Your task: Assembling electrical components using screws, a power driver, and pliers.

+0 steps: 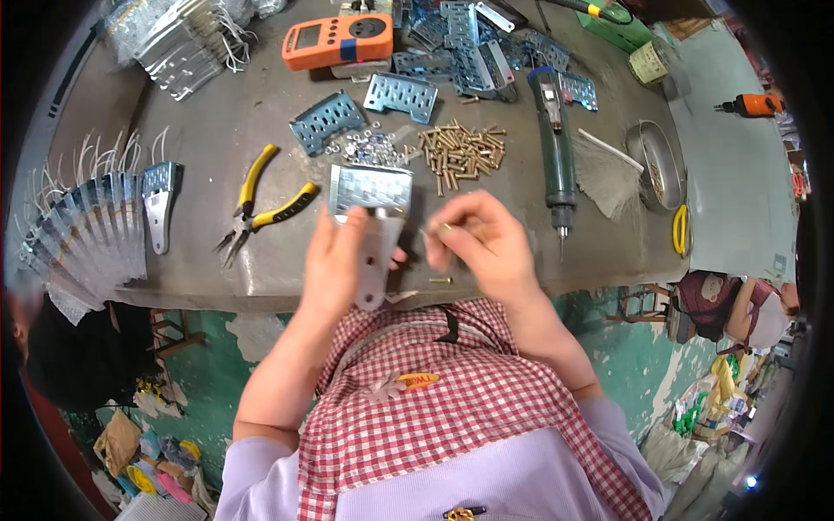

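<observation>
My left hand (pixel 337 260) is closed around a metal bracket assembly (pixel 373 276), a slotted plate at its top and a long light-grey tab with holes pointing down toward me. To its right, apart from it, my right hand (pixel 486 243) is pinched on a small brass-coloured screw (pixel 447 227), mostly hidden by slightly blurred fingertips. A single brass screw (pixel 441 280) lies near the table's front edge. Beyond my hands are a heap of brass screws (pixel 460 152) and a scatter of small silver nuts (pixel 373 148). Two loose slotted plates (pixel 400 95) lie behind those.
Yellow-handled pliers (pixel 261 204) lie on the left, past them a row of bracket assemblies (pixel 95 226) with white ties. On the right are a green electric screwdriver (pixel 552 148), a brush (pixel 608 178) and a metal bowl (pixel 656 165). An orange meter (pixel 337 41) stands at the back.
</observation>
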Demonstrator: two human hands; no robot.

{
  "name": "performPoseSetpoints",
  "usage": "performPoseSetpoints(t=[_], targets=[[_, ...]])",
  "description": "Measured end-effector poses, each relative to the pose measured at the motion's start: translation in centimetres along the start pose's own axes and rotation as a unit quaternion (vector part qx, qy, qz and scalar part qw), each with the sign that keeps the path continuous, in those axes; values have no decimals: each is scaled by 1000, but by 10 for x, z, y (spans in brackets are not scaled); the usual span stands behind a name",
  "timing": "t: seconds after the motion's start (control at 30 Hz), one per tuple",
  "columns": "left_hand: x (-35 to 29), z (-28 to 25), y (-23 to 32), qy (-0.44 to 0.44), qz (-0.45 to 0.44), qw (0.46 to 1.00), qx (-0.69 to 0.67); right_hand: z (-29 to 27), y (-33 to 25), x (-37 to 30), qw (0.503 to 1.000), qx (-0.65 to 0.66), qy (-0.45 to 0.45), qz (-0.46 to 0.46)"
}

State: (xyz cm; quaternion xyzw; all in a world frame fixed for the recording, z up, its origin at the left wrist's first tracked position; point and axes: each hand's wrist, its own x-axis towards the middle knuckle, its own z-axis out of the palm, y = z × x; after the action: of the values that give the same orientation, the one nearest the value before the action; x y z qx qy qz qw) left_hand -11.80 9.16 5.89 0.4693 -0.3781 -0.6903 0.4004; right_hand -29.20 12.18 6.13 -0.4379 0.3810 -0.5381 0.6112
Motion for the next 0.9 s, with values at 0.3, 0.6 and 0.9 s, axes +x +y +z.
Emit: performPoseSetpoints(t=[0.3,0.6,0.9], targets=[[-19,-8,-5,-3,26,999,24,-28,13,-11,999,-42,17,-21],[-32,-1,-20,-20,162,959,231,41,-4,-3,912,-363,30,-187],[-42,17,-8,-15,237,779,580,13,-2,-6,970,-232,10,75]])
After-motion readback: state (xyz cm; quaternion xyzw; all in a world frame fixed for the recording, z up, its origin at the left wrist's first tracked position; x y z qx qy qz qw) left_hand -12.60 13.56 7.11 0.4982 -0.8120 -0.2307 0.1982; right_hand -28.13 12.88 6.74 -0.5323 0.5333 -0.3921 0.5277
